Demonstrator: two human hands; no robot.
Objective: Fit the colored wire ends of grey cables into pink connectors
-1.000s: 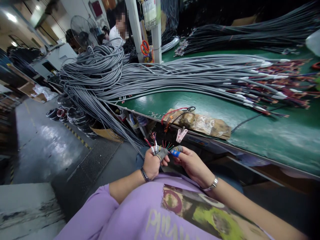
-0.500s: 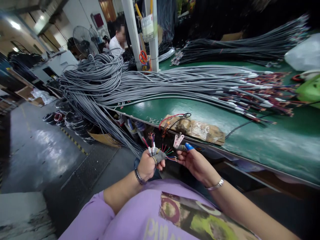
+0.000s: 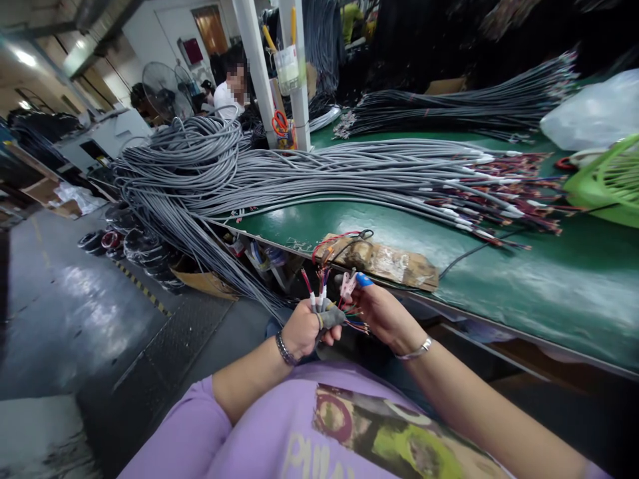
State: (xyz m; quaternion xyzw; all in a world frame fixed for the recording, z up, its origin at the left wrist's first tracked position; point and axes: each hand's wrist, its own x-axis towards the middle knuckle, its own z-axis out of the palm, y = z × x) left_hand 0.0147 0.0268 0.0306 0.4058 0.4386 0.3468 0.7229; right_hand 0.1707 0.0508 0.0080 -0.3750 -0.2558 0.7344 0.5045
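- The left hand (image 3: 299, 330) is clutching the cable ends (image 3: 319, 301), with its fingers wrapping tightly around them.
- The right hand (image 3: 382, 314) is hovering just right of them, beside a pink clip (image 3: 348, 285) at the surface's (image 3: 524, 266) near edge; I cannot tell whether its fingers are holding anything.

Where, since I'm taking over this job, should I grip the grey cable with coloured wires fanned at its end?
Probably the grey cable just below its thin coloured wires, coming from below-left as the left hand does: the wires splay upward, so a fist beneath leaves them free.
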